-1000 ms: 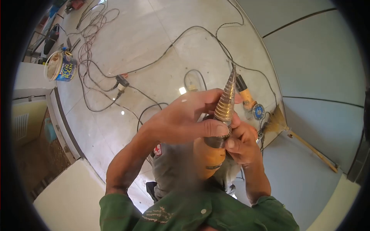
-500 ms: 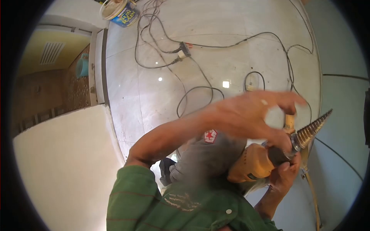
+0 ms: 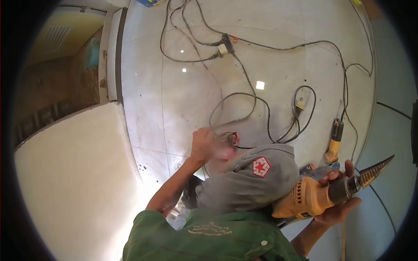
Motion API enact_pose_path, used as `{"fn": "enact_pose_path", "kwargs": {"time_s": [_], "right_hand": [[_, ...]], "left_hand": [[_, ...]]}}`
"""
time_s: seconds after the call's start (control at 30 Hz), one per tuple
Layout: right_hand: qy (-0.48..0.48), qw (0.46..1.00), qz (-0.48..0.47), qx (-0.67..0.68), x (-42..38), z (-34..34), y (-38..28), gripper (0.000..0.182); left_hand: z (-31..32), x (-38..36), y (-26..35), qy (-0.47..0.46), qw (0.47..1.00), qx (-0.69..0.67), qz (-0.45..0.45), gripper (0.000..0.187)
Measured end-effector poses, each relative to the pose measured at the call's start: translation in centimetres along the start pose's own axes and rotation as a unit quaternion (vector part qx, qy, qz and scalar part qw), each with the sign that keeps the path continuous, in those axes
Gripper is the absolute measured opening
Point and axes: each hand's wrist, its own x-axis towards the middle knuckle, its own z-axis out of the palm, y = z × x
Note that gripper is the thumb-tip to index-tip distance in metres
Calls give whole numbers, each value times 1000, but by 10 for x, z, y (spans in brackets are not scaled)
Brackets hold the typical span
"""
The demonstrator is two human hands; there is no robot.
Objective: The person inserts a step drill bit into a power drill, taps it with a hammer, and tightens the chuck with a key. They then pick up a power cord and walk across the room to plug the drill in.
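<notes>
A yellow drill with a dark chuck and a spiral cone bit lies across my right hand, whose fingers and thumb wrap round it from beneath near the chuck. The bit points up and to the right. My left hand is far from the drill, low over the floor beside a blurred pinkish-red thing at the grey-clad knee. Its fingers are smeared by motion, so their grip cannot be made out.
Black cables loop over the pale tiled floor, with a socket block at the top middle. A second yellow power tool lies beyond the drill. A cream wall stands at left and a pale blue-green surface at right.
My left hand has left the chuck and moved left and down, towards the floor beside the knee. The drill in my right hand has shifted right and slightly lower, and the view has moved.
</notes>
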Motion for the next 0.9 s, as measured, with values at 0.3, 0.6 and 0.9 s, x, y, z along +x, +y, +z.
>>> {"fn": "enact_pose_path", "kwargs": {"time_s": [0.3, 0.6, 0.9], "right_hand": [[28, 999, 10, 33, -4, 3, -1, 82], [-63, 992, 49, 93, -3, -14, -20, 80], [-47, 994, 89, 52, -14, -20, -32, 68]], "left_hand": [[37, 36, 23, -138, 983, 34, 118, 29], [38, 62, 18, -213, 971, -98, -40, 33], [-55, 79, 48, -206, 963, -162, -69, 24]]}}
